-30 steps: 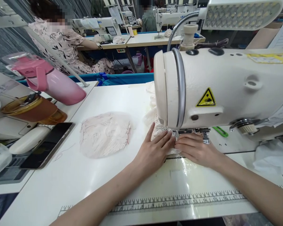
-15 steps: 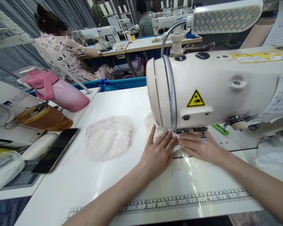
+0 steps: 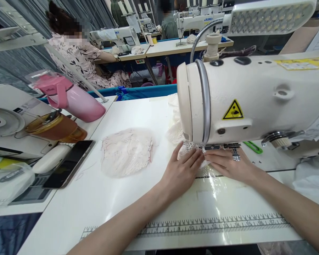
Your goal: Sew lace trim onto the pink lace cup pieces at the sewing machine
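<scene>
My left hand [image 3: 182, 171] lies flat with fingers stretched out on a piece of white lace fabric [image 3: 184, 148] under the head of the cream sewing machine [image 3: 250, 99]. My right hand [image 3: 225, 164] lies flat beside it, fingertips meeting the left hand's at the presser foot [image 3: 235, 154]. Both hands press the lace to the white table [image 3: 138, 205]. More lace [image 3: 174, 129] trails behind the machine head. A pale pink lace pad [image 3: 126, 151] lies apart to the left of my left hand.
A black phone [image 3: 69, 163], a brown cup [image 3: 54, 128] and a pink jug [image 3: 71, 99] sit at the left. A ruler strip [image 3: 215, 225] runs along the table's front edge. A lamp [image 3: 271, 16] hangs over the machine. Other people sit at machines behind.
The view has shifted slightly. Both hands stay flat on the lace at the presser foot, with the left thumb drawn in closer to the fabric.
</scene>
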`<action>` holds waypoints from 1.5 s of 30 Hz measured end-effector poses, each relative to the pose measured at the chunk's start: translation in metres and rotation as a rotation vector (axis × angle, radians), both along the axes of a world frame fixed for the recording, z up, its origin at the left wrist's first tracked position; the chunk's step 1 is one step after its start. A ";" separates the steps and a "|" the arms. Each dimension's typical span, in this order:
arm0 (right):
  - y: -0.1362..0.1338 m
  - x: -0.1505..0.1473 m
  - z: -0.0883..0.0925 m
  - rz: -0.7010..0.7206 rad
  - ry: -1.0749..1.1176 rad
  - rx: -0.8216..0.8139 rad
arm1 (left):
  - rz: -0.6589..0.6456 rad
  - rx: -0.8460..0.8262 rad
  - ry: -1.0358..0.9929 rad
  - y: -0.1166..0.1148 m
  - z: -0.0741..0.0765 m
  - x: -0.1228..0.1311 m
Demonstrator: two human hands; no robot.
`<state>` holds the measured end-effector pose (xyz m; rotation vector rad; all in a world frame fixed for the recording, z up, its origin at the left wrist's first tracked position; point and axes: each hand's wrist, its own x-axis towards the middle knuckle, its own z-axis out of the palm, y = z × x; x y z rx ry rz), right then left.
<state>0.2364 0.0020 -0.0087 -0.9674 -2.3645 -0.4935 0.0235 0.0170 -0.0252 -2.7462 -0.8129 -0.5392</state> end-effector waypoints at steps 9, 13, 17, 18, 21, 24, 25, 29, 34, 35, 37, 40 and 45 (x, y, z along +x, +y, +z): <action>0.001 -0.005 -0.020 0.032 -0.130 -0.093 | -0.154 -0.107 0.045 0.014 0.008 -0.018; -0.001 -0.009 -0.023 0.021 -0.117 -0.074 | -0.170 -0.145 0.027 0.020 0.010 -0.022; -0.001 -0.012 -0.025 0.044 -0.098 -0.051 | -0.175 -0.127 0.015 0.023 0.010 -0.023; -0.001 -0.013 -0.025 0.045 -0.096 -0.054 | -0.170 -0.123 0.013 0.023 0.009 -0.023; -0.001 -0.013 -0.026 0.050 -0.086 -0.057 | -0.152 -0.100 0.008 0.022 0.007 -0.022; -0.001 -0.013 -0.026 0.046 -0.077 -0.059 | -0.121 -0.067 0.014 0.019 0.006 -0.020; -0.001 -0.013 -0.026 0.048 -0.074 -0.066 | -0.107 -0.061 0.018 0.018 0.006 -0.020; -0.001 -0.012 -0.026 0.059 -0.059 -0.078 | -0.060 -0.055 0.038 0.012 0.009 -0.017; -0.002 -0.012 -0.028 0.037 -0.043 -0.078 | 0.007 -0.037 0.053 0.007 0.008 -0.013; -0.002 -0.012 -0.028 0.034 -0.040 -0.079 | 0.021 -0.027 0.054 0.006 0.008 -0.012; -0.002 -0.012 -0.029 0.028 -0.040 -0.081 | 0.041 -0.008 0.056 0.004 0.006 -0.010; -0.002 -0.011 -0.029 0.007 -0.042 -0.084 | 0.057 0.022 0.053 0.000 0.005 -0.007; 0.000 -0.006 -0.029 0.013 -0.036 -0.144 | 0.072 0.045 0.060 -0.004 0.005 -0.005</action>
